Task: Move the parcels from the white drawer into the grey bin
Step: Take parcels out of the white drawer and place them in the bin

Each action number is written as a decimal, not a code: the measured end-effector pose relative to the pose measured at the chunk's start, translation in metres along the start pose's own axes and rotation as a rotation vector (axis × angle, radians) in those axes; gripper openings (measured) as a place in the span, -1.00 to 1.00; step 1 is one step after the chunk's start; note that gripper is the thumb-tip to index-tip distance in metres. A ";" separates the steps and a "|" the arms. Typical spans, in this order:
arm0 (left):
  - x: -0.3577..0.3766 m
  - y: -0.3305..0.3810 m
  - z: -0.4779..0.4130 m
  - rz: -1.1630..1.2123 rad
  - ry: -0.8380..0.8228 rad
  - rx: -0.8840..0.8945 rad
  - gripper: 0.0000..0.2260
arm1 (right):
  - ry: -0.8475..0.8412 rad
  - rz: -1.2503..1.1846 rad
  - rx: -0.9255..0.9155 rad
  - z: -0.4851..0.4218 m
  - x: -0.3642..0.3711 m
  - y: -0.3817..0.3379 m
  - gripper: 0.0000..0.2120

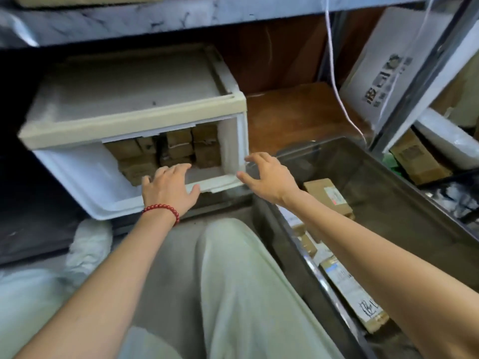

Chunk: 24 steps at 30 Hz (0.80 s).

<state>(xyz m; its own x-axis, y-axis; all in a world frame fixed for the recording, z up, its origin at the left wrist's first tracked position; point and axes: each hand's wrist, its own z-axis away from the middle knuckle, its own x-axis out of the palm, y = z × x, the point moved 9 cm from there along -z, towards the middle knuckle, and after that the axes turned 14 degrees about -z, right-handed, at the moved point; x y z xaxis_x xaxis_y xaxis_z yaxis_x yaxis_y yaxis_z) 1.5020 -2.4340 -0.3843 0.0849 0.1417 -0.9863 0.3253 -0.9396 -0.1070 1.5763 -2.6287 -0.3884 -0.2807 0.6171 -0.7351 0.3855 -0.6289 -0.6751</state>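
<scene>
Brown cardboard parcels [178, 149] sit stacked in rows at the back of the white drawer [85, 177], which stands pulled out from its cream-framed cabinet [129, 125]. The front part of the drawer floor is bare.

The left grip [168, 187], a bare hand with a red bead bracelet [162, 209] at the wrist, reaches over the drawer's front rim with its fingers spread. It grasps nothing. Its fingertips lie just beside the nearest parcels, and I cannot tell whether they touch. The right grip [267, 177] is released too, with fingers and thumb splayed near the drawer's right front corner. The blur hides any contact with the wall.

Right of the drawer stands the grey bin [375, 182]. More parcels lie in it: a brown labelled box [328, 195] near the right forearm and others along the near wall.

The person's knee in pale trousers [228, 281] fills the foreground between the arms. Behind the bin, a wooden board [298, 112] runs back under a marbled shelf [155, 16]. A white cable [337, 94] hangs down across it. A white printed carton [383, 68] leans at the far right.
</scene>
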 end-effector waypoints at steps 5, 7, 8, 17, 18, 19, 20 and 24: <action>0.008 -0.068 0.021 -0.010 -0.021 -0.111 -0.49 | -0.134 0.018 -0.080 -0.019 0.056 -0.061 -0.46; 0.017 -0.091 0.024 0.004 -0.043 -0.165 -0.48 | -0.174 0.014 -0.074 -0.026 0.078 -0.073 -0.44; 0.022 -0.100 0.026 0.007 -0.054 -0.188 -0.47 | -0.193 0.006 -0.065 -0.029 0.090 -0.076 -0.43; 0.087 -0.133 0.010 -0.027 -0.126 -0.191 -0.41 | -0.182 -0.038 -0.036 -0.063 0.167 -0.074 -0.44; 0.091 -0.134 0.002 -0.021 -0.123 -0.183 -0.41 | -0.174 -0.040 -0.027 -0.069 0.172 -0.071 -0.45; 0.097 -0.134 -0.006 -0.018 -0.125 -0.169 -0.41 | -0.169 -0.033 -0.016 -0.076 0.177 -0.066 -0.47; 0.102 -0.135 -0.013 -0.021 -0.130 -0.154 -0.42 | -0.162 -0.022 -0.009 -0.083 0.181 -0.062 -0.48; 0.125 -0.144 -0.044 -0.019 -0.160 -0.142 -0.41 | -0.106 -0.020 -0.006 -0.116 0.193 -0.053 -0.53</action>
<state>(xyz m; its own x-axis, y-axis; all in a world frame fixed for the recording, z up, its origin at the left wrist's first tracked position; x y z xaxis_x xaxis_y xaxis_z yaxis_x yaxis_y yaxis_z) 1.5069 -2.2672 -0.4867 -0.0693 0.0975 -0.9928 0.4558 -0.8822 -0.1184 1.6032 -2.4215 -0.4872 -0.3799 0.5755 -0.7242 0.3843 -0.6139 -0.6895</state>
